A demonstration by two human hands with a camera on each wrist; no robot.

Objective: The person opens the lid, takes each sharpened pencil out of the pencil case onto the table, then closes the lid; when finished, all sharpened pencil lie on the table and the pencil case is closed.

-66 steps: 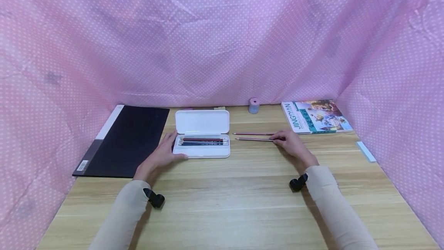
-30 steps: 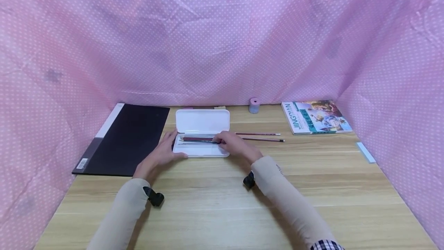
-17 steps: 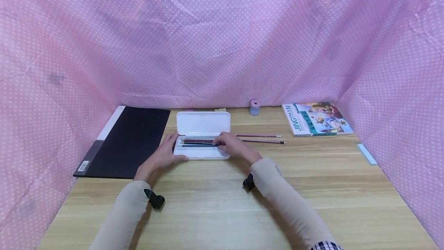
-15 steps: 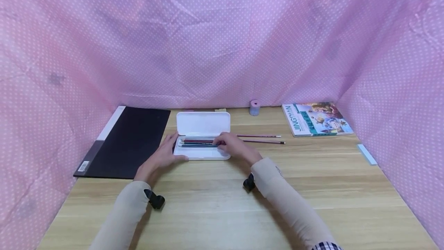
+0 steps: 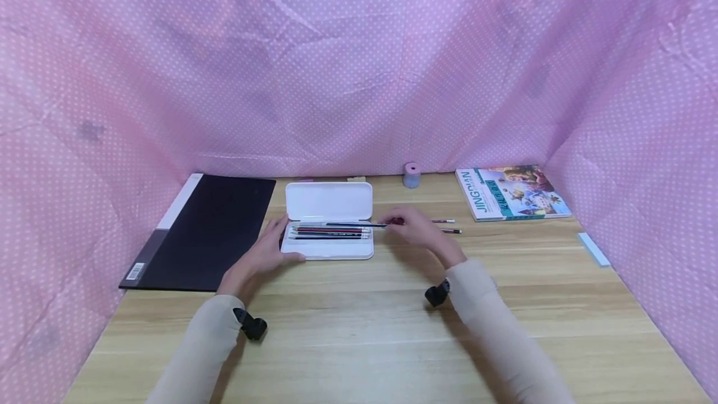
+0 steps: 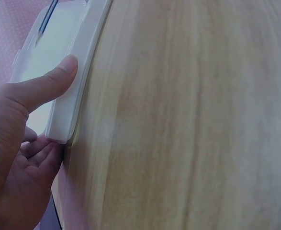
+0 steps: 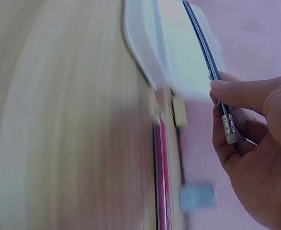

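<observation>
A white pencil case point(image 5: 328, 252) lies with its lid raised, several red and dark blue pencils point(image 5: 331, 233) inside. My left hand point(image 5: 263, 255) grips its left end; in the left wrist view the thumb lies over the front rim and the fingers are at the end wall. Just right of the case, my right hand point(image 5: 414, 229) pinches a dark blue striped pencil point(image 7: 205, 48) near its white eraser end, the point reaching left above the case. Behind that hand two dark red pencils point(image 7: 162, 191) lie on the table, partly hidden in the head view.
A black folder point(image 5: 219, 229) lies left of the case. A pink and blue cylinder with a hole in its top point(image 5: 412, 176) stands at the back, near a colourful book point(image 5: 518, 193). A pale blue strip point(image 5: 593, 249) lies at the right edge. Pink dotted cloth point(image 5: 359, 80) surrounds the table.
My right hand first left the red pencils on the table and reached into the case. Now it has drawn a dark blue pencil up and rightward. The left hand has stayed put.
</observation>
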